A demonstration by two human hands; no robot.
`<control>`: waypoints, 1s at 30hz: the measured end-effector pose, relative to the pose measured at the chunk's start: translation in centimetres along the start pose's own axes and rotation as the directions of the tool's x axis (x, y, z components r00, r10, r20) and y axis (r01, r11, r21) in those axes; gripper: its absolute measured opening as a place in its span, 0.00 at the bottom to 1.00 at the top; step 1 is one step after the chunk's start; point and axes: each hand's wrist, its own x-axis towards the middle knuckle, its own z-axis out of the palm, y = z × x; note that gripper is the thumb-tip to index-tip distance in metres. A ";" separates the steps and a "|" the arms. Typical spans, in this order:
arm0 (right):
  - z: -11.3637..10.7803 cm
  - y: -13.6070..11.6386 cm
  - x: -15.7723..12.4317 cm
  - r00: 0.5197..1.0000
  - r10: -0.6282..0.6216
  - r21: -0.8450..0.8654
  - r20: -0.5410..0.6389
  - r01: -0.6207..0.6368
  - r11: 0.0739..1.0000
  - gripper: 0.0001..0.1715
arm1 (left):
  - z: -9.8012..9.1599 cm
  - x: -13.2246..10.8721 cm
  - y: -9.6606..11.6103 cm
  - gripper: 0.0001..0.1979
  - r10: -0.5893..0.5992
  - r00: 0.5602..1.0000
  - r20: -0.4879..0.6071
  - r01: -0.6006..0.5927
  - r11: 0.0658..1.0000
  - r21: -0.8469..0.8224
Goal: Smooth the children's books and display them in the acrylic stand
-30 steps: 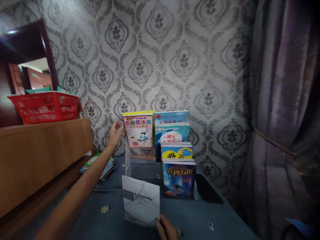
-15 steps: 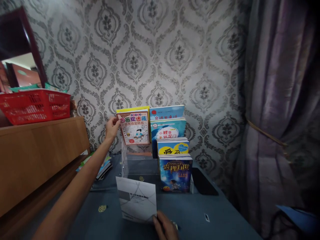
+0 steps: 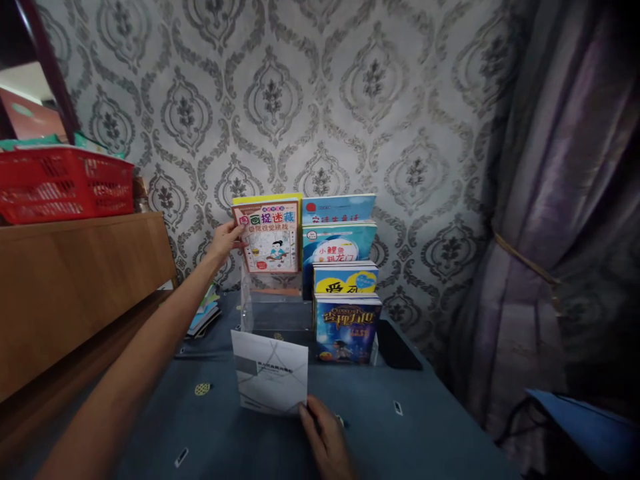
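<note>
My left hand (image 3: 230, 241) pinches the left edge of a picture book with a red-brown border (image 3: 273, 243), in front of a yellow book (image 3: 267, 199) at the back left of a clear stepped rack (image 3: 246, 303). Between thumb and fingers, my right hand (image 3: 323, 427) grips the lower right corner of a white booklet (image 3: 271, 373), held upright in front of the rack. On the rack's right side stand blue books (image 3: 340, 243), a yellow and blue book (image 3: 345, 280) and a dark blue book (image 3: 346, 333) at the front.
A red basket (image 3: 65, 183) sits on a wooden cabinet (image 3: 85, 287) at the left. Several thin books (image 3: 205, 315) lie beside the cabinet. A black flat object (image 3: 397, 347) is right of the rack on the dark tablecloth (image 3: 400, 440). A curtain (image 3: 540, 220) hangs at the right.
The view has shifted, so the rack and books appear slightly higher. Both hands keep their holds, and the picture book stands a little straighter beside my left hand.
</note>
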 end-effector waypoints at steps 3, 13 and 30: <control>0.6 0.4 -0.3 0.999 0.019 -0.002 -0.051 -0.019 1.000 0.33 | -0.1 0.6 0.3 0.19 0.053 0.997 -0.060 -0.056 0.998 -0.035; -1.0 -0.8 0.4 1.000 -0.014 0.019 0.020 0.013 1.000 0.29 | -0.4 1.3 4.7 0.18 0.268 0.957 -0.113 -0.266 0.963 0.035; -1.1 -2.1 0.8 0.989 -0.025 0.004 0.145 0.025 1.000 0.26 | 0.7 -0.3 2.6 0.13 0.237 0.955 -0.180 -0.228 0.971 0.070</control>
